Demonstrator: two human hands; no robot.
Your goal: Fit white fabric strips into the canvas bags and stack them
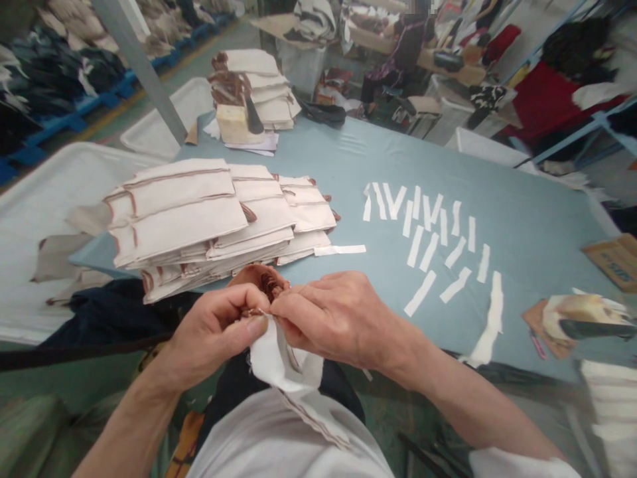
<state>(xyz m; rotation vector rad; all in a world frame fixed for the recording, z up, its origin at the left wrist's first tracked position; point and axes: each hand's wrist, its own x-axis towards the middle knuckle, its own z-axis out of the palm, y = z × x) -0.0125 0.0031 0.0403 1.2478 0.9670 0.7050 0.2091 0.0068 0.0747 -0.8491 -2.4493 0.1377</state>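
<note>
My left hand (219,325) pinches the edge of a white fabric piece (271,355) between thumb and fingers, at the front edge of the table. Close beside it, my right hand (333,315) is closed on the same piece, its fingertips almost meeting the left thumb. The fabric hangs down in a loop toward my lap, with a brown-lined seam along it. Just beyond my fingers a gathered brown part (256,275) shows. Whether it is joined to the white fabric is hidden by my hands.
Stacks of cream fabric pieces (184,206) with brown edges lie on the blue table (348,156). Several white strips (415,245) are spread to the right, one longer strip (490,322) near the edge. Another stack (263,86) stands at the back. A person (398,53) is in the background.
</note>
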